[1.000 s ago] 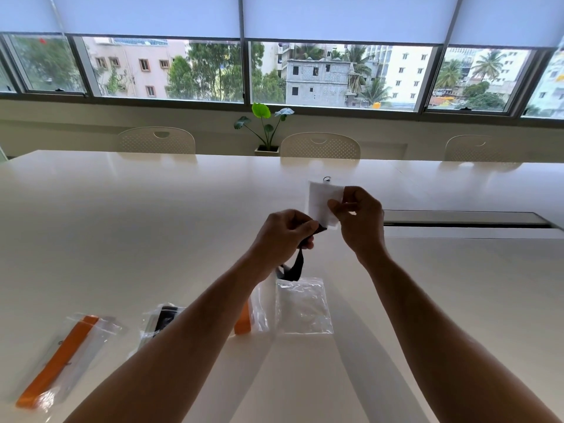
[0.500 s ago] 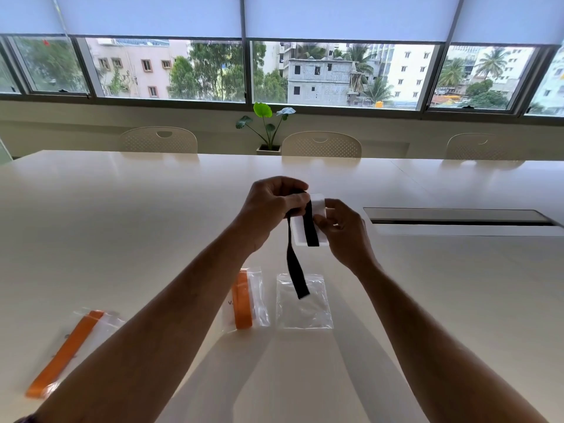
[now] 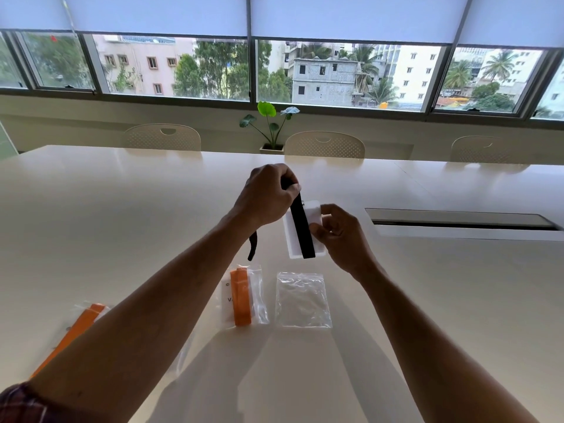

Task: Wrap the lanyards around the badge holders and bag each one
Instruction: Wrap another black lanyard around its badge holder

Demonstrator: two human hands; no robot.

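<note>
Above the counter, my right hand pinches the badge holder; my left hand grips the black lanyard, best kept taut and flat.

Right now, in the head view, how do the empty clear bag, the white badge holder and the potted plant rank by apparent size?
1. Empty clear bag.
2. White badge holder, partly covered.
3. Potted plant, but it sits much farther away, so unsure.

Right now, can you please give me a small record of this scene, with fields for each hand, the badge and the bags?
left hand: left hand grips the black fabric lanyard
right hand: right hand holds the white rectangular badge holder
wrap: one band lies across the holder's front; loose end hangs
empty bag: clear plastic zip bag on white table
done: bagged orange lanyard
</note>
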